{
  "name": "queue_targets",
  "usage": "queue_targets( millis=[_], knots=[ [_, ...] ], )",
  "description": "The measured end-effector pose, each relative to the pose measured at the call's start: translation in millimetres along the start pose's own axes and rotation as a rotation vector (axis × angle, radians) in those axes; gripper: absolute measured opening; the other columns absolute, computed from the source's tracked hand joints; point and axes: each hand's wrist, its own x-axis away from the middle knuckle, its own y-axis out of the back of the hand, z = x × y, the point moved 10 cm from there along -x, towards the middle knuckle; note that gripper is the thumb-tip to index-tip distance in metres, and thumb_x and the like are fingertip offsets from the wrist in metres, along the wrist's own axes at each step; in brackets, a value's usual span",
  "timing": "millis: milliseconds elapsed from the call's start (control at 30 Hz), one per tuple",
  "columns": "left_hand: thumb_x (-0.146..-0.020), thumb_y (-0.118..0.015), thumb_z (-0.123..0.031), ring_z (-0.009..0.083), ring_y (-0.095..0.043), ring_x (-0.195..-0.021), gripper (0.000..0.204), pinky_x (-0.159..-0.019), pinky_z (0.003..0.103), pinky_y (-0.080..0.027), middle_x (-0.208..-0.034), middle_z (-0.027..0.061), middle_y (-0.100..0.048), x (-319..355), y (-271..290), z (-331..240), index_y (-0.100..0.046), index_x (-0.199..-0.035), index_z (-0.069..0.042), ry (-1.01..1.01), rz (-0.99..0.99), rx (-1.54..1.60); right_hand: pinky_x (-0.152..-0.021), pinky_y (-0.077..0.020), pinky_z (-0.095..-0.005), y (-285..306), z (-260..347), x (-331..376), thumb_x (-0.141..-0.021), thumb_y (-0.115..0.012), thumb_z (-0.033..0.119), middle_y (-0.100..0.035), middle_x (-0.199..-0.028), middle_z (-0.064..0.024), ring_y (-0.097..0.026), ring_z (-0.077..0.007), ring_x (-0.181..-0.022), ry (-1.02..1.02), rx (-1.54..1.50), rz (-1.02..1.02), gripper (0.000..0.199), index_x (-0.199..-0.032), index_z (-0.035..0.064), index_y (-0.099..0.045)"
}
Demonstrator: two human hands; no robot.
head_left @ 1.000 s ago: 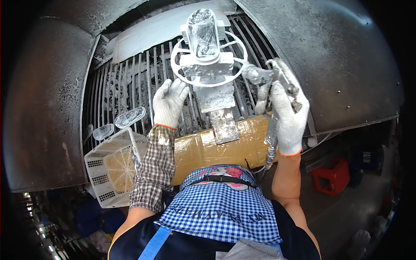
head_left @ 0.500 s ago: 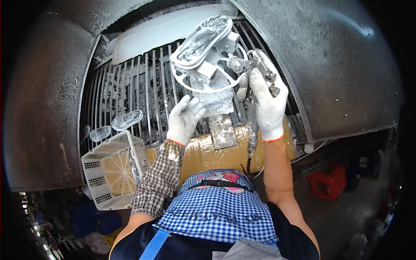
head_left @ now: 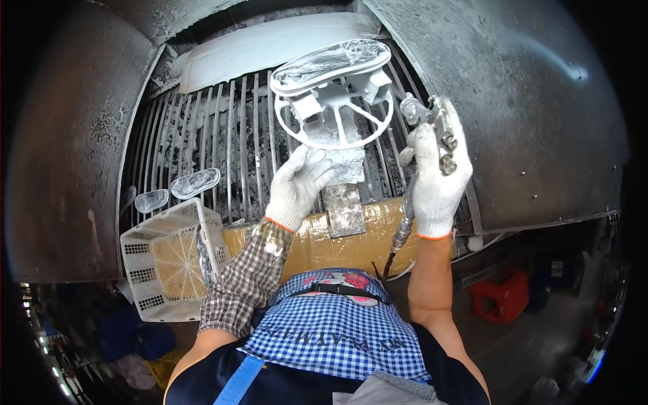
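Note:
My right hand (head_left: 440, 185), in a white knit glove, grips a spray gun (head_left: 413, 110) crusted with pale coating, to the right of a white spoked turntable wheel (head_left: 339, 128). On blocks above the wheel rests an oval white-rimmed part (head_left: 331, 66), its upper face covered in wrinkled clear film. My gloved left hand (head_left: 297, 189) is at the wheel's near edge, fingers apart and holding nothing. Whether its fingertips touch the rim I cannot tell. Beneath the wheel, a lumpy coated base (head_left: 344, 165) sits by a flat metal bar (head_left: 345, 212).
Slatted metal grating (head_left: 229, 145) lies under everything, between dark metal side walls (head_left: 540, 128). Two smaller film-covered oval parts (head_left: 195, 182) lie at the left, above a white plastic basket (head_left: 169, 260). A tape-covered brown ledge (head_left: 304, 239) runs along the front. A hose (head_left: 399, 236) hangs from the gun.
The wheel has turned, bringing the oval part from a steep slant to nearly level across. My right hand has moved the spray gun right and slightly nearer; my left hand has shifted slightly right.

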Motion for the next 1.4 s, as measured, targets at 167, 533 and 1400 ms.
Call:
queue_targets(
  millis=[167, 533, 1400],
  knots=[
    [-0.100, -0.063, -0.021, 0.0433, -0.057, -0.132, 0.051, -0.111, 0.057, -0.051, -0.142, 0.0294, -0.056, -5.4, -2.1, -6.4, -0.050, -0.143, 0.003, -0.035, 0.035, 0.001, -0.068, -0.0532, -0.0226, -30.3, 8.1, 16.6, -0.105, -0.060, 0.004, -0.067, -0.098, -0.0069, -0.061, -0.0081, -0.077, -0.043, -0.193, 0.226, 0.055, -0.156, -0.0078, -0.044],
    [-0.102, -0.063, -0.017, 0.0373, -0.068, -0.116, 0.033, -0.104, 0.054, -0.057, -0.127, 0.0243, -0.068, -3.2, 5.8, 4.1, -0.061, -0.128, 0.002, 0.039, 0.009, -0.030, -0.092, -0.0572, -0.0296, 1.0, -43.1, 57.5, -0.105, -0.064, 0.009, -0.067, -0.137, -0.0163, -0.068, -0.0163, -0.109, -0.329, -0.303, 0.252, 0.063, -0.161, -0.0043, -0.037],
    [-0.101, -0.069, -0.032, 0.0296, -0.070, -0.096, 0.037, -0.085, 0.040, -0.058, -0.105, 0.0123, -0.073, -93.8, -141.8, -21.0, -0.062, -0.128, -0.007, -0.115, -0.175, 0.276, -0.082, -0.0550, -0.0309, 58.3, -149.7, 182.4, -0.106, -0.061, 0.014, -0.065, -0.114, -0.0103, -0.066, -0.0140, -0.086, -0.530, 0.099, 0.177, 0.054, -0.156, -0.0032, -0.046]
  ],
)
